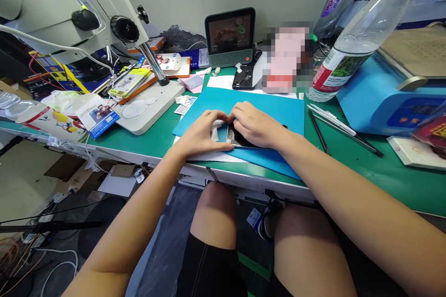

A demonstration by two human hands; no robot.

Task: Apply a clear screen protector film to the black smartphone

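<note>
A dark phone (237,138) lies flat on a blue mat (275,111) at the front of the green bench. My left hand (202,134) rests at the phone's left end, thumb along its near edge and fingers curled over the top. My right hand (256,125) lies over the middle of the phone, fingers bent and pressed down on it. The fingertips of both hands meet above the phone's left end. Most of the phone is hidden under my hands.
A microscope (104,23) on a white base (149,106) stands at the left. A small screen (230,37) sits at the back. Two plastic bottles (351,41) lean over a blue machine (383,97) on the right. Thin tools (334,123) lie beside the mat.
</note>
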